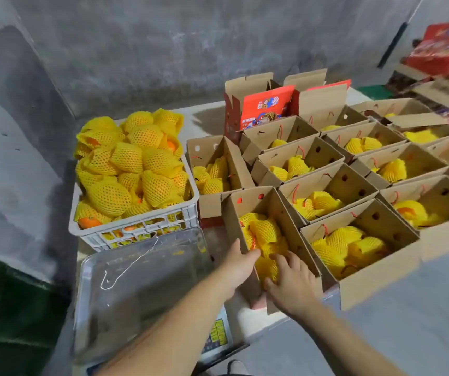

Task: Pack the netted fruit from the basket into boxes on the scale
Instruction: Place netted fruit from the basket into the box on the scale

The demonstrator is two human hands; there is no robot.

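A white plastic basket (136, 226) at the left is heaped with oranges in yellow foam nets (134, 169). An open cardboard box (269, 204) just right of the scale holds several netted fruit (265, 232). My left hand (238, 264) grips the box's near left wall, thumb inside. My right hand (291, 283) lies with fingers spread on the netted fruit at the box's near end. The scale's steel pan (142, 283) sits below the basket with nothing on it but a thin loop of string.
Rows of open cardboard boxes (359, 248) with netted fruit fill the floor to the right. A half-filled box (212, 169) stands beside the basket. Red printed cartons (265, 107) stand behind, more red boxes (443, 47) at far right. Grey concrete walls close the left and back.
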